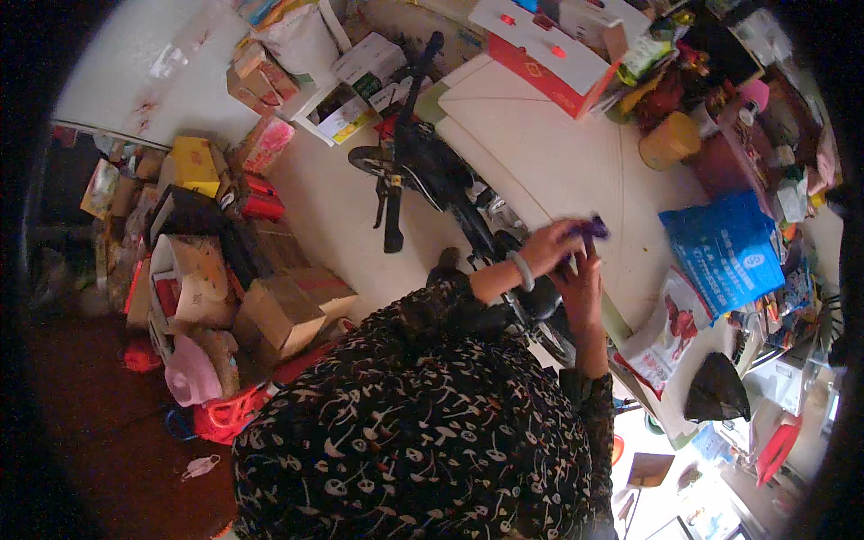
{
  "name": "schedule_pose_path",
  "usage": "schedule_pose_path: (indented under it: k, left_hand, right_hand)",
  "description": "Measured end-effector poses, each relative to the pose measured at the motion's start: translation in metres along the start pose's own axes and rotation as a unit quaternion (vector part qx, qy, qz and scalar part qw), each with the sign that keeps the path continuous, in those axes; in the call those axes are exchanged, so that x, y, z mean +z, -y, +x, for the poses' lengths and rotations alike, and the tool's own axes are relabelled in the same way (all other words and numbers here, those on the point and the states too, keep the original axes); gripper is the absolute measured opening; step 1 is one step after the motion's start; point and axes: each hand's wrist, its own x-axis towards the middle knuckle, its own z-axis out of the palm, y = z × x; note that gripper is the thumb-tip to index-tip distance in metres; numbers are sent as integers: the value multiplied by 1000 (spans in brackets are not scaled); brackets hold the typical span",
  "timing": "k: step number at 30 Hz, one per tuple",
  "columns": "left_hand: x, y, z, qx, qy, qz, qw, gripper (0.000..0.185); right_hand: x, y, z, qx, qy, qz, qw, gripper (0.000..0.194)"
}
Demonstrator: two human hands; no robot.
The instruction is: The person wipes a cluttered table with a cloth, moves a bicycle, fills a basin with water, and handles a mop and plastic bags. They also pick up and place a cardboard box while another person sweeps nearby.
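My left hand (552, 244), with a pale bangle at the wrist, grips a small dark purple item (594, 229). It looks soft, like cloth or thin plastic, but blur hides what it is. Just below, my right hand (582, 287) meets it with raised fingers and holds the lower part of the same item. Both hands are above the edge of a cream tabletop (617, 209). Beneath my left forearm stands a black bicycle or scooter (442, 175), its handlebar turned away from me.
Cardboard boxes (287, 314) are piled at the left, beside a pink hat (191, 370). On the right lie a blue printed bag (725, 250) and a white-and-red package (668, 331). A red-and-white box (540, 54) stands on the table's far side, near a yellow canister (668, 140).
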Motion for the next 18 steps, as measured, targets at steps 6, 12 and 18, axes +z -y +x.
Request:
schedule_pose_path:
  k: [6, 12, 18]
  left_hand:
    - [-181, -8, 12, 118, -25, 411, 904, 69]
    - [-326, 33, -6, -104, -183, 538, 816, 91]
    - [-327, 58, -18, -145, -165, 514, 830, 96]
  right_hand:
    - [70, -17, 89, -68, -79, -109, 989, 26]
    - [108, -30, 185, -240, 67, -504, 827, 27]
    - [138, -108, 267, -115, 84, -385, 912, 59]
